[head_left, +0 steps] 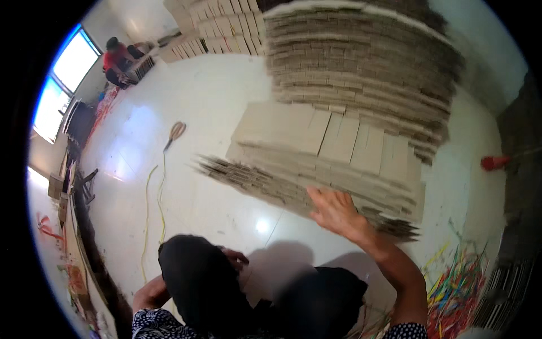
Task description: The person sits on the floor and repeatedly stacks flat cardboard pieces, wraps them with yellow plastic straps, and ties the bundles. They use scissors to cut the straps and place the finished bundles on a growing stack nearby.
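Note:
My right hand reaches forward with its fingers spread, resting on the near edge of a low stack of flattened tan cardboard sheets on the white floor. The stack's frayed layered edges face me. My left forearm passes behind my raised knee in dark trousers. The curled fingers of my left hand show just right of the knee, and whether they hold anything is hidden.
A much taller pile of cardboard rises behind the low stack. Scissors and a yellow cord lie on the floor to the left. Coloured strips are heaped at lower right. A person in red sits by the window.

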`<act>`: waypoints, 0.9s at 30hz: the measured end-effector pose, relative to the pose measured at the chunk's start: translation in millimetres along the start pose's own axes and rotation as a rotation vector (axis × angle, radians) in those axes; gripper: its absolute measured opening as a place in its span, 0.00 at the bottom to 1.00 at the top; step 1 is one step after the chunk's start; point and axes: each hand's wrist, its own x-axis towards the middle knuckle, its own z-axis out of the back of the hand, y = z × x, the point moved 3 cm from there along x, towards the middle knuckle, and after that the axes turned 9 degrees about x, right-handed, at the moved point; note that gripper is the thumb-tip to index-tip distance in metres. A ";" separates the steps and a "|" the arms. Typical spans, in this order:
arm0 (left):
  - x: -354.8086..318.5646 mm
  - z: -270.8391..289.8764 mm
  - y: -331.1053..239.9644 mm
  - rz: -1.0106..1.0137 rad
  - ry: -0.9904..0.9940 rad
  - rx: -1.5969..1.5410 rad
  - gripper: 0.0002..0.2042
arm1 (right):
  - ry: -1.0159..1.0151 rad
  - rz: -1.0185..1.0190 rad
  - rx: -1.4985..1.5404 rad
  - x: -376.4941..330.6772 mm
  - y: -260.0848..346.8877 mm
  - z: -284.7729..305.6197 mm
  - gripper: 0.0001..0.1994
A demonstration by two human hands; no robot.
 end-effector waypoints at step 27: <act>367.2 73.7 -286.3 -0.711 -0.119 -0.356 0.17 | -0.709 0.123 -0.603 29.0 -32.8 260.7 0.36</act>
